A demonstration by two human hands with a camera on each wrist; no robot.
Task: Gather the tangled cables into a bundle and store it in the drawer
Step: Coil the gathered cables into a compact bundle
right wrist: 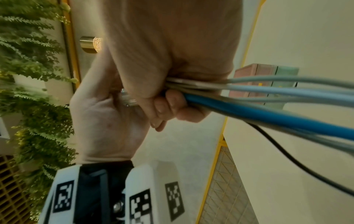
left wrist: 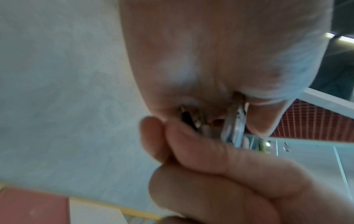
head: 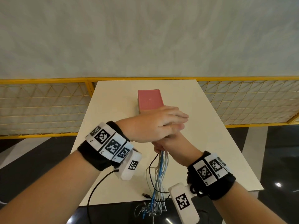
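A bundle of white, light-blue, blue and black cables (head: 160, 172) hangs from my right hand (head: 163, 143), which grips it in a fist above the cream table (head: 113, 97). Its tangled lower end (head: 153, 209) dangles past the table's front edge. The right wrist view shows my right hand (right wrist: 172, 60) curled round the cables (right wrist: 268, 97). My left hand (head: 161, 122) lies across the top of that fist with its fingers straight; in its own view the palm (left wrist: 210, 53) covers the cable ends (left wrist: 235, 125). The small pink-topped drawer unit (head: 149, 100) stands just behind the hands, its drawers hidden from the head view.
A yellow mesh fence (head: 48, 107) runs behind the table, with dark glossy floor (head: 275, 159) at the sides and front. A black lead (head: 97, 183) trails from my left wrist band. Green foliage (right wrist: 34, 75) fills one side of the right wrist view.
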